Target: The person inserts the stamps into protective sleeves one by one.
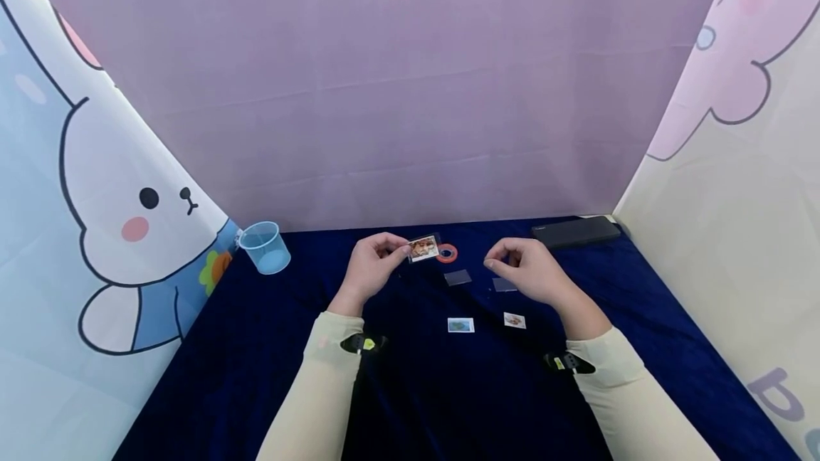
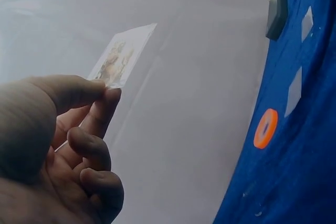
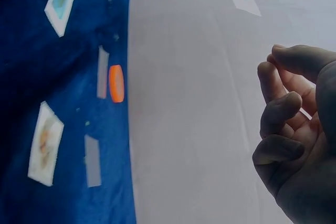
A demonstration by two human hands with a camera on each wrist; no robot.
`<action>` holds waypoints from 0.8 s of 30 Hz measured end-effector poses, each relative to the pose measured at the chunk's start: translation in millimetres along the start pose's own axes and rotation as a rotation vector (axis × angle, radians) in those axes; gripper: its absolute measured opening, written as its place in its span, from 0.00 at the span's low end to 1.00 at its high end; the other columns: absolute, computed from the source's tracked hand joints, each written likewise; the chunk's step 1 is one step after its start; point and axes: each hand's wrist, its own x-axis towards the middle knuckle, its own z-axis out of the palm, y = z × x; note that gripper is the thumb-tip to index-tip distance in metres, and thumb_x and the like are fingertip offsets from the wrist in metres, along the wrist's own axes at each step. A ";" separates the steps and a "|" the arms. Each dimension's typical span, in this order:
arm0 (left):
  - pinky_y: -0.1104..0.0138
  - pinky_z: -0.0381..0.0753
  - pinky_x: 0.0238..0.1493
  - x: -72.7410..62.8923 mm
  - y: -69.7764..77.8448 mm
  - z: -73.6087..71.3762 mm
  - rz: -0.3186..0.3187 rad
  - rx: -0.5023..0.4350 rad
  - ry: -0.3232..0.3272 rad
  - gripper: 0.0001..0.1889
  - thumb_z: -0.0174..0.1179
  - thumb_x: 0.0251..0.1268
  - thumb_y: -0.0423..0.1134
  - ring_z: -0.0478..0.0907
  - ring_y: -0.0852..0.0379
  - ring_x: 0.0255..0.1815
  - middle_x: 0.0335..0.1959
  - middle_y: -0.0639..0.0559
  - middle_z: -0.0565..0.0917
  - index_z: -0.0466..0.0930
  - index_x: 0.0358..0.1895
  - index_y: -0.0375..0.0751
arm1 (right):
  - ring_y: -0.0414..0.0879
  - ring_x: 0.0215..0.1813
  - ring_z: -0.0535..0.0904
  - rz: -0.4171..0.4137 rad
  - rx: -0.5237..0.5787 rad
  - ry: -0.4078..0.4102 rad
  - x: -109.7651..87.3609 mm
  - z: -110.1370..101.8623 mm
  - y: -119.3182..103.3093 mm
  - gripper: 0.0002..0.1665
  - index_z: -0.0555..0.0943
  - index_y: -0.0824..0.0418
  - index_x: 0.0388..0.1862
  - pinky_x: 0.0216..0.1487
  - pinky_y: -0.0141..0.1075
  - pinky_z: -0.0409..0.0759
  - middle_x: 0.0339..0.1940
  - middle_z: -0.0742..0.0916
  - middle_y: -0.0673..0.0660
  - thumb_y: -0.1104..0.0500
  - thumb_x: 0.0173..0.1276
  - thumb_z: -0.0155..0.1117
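The roll was orange-red. Just left of it, the card showed a brown-and-orange picture inside a white border. Nearer the person than the roll, the first stamp was blue-green edged in white, the second stamp brownish on white. One sheet near the roll was translucent grey. Beneath the roll the cloth was deep blue; behind it, the backdrop was plain mauve. Left of the roll, the cup was light blue; to its right, the case was black.
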 end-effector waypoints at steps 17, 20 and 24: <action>0.60 0.75 0.39 10.9 -44.8 -0.1 -0.137 0.113 0.040 0.06 0.67 0.75 0.43 0.77 0.53 0.34 0.35 0.52 0.89 0.91 0.44 0.46 | 0.49 0.28 0.76 0.031 0.017 -0.121 -0.8 26.4 26.0 0.04 0.89 0.52 0.42 0.29 0.38 0.75 0.37 0.86 0.47 0.54 0.74 0.72; 0.60 0.76 0.41 13.5 -56.7 2.3 -0.148 0.148 0.039 0.06 0.68 0.74 0.42 0.78 0.54 0.36 0.34 0.54 0.89 0.91 0.43 0.46 | 0.48 0.27 0.76 0.028 0.012 -0.170 -0.7 31.6 29.2 0.05 0.89 0.52 0.43 0.28 0.38 0.75 0.36 0.86 0.46 0.54 0.73 0.73; 0.60 0.77 0.42 13.1 -71.6 6.3 -0.174 0.173 0.027 0.05 0.69 0.72 0.41 0.79 0.55 0.36 0.34 0.56 0.89 0.91 0.42 0.46 | 0.44 0.24 0.75 0.032 -0.012 -0.244 -2.2 40.0 32.6 0.07 0.89 0.53 0.46 0.25 0.37 0.76 0.36 0.86 0.44 0.54 0.73 0.73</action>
